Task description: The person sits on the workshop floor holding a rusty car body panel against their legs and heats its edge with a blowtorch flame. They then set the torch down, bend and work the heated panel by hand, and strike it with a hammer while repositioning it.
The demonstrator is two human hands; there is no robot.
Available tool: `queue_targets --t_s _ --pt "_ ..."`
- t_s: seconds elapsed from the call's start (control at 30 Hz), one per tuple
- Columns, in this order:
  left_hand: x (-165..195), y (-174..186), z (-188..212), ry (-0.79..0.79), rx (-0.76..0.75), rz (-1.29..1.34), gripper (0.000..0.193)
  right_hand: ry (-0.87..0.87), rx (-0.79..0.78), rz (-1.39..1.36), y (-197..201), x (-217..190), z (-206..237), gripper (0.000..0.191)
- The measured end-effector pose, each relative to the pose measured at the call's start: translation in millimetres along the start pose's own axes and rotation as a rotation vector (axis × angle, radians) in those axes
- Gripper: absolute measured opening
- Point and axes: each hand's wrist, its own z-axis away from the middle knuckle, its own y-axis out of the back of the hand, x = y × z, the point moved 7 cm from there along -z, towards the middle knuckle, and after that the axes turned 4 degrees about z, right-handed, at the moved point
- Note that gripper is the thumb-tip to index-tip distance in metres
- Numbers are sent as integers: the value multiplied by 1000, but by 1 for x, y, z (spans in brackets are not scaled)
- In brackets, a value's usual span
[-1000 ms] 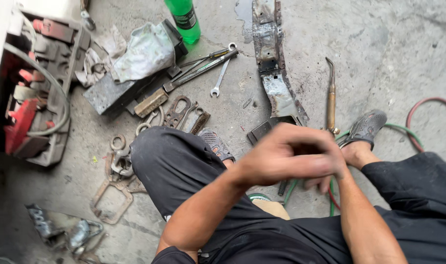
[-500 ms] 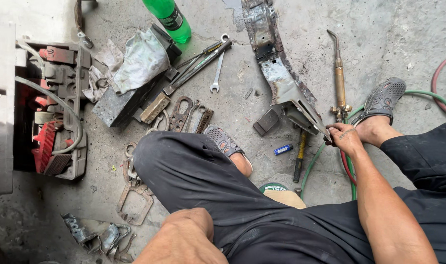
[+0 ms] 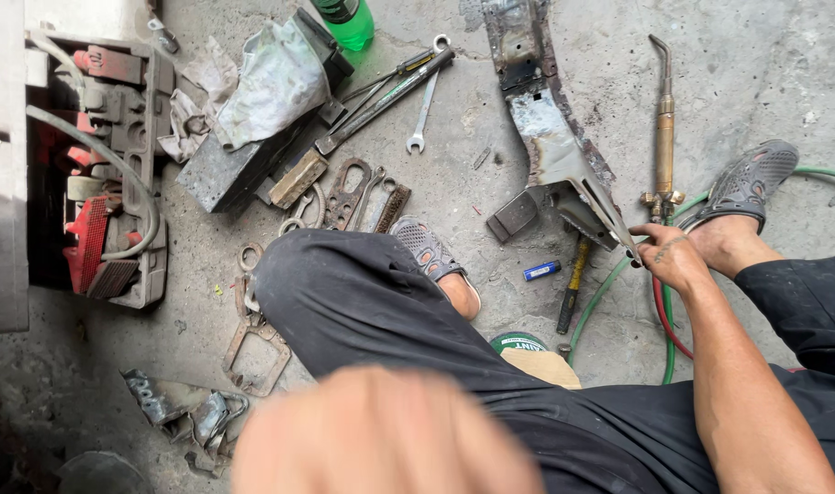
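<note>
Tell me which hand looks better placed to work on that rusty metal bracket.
Probably the right hand: it already touches the rusty metal bracket at its lower tip, beside the brass torch. The left hand is blurred, close to the camera, far away.

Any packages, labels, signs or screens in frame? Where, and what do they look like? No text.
Green plastic bottle: top edge, on the floor by the grey cloth; cut off by the frame.
Round green lid with pale lettering: floor by the person's knee, partly hidden.
Small blue tube: floor beside the hammer.
No signs or screens.
</note>
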Motion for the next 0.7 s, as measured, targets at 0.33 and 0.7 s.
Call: queue_targets --t_s 0.33,0.7 --pt "-123 165 58 650 510 -1129 25 142 -35 390 -8 -16 5 59" --pt "-267 174 141 1100 -206 -1423 37 167 240 533 -20 -39 15 35"
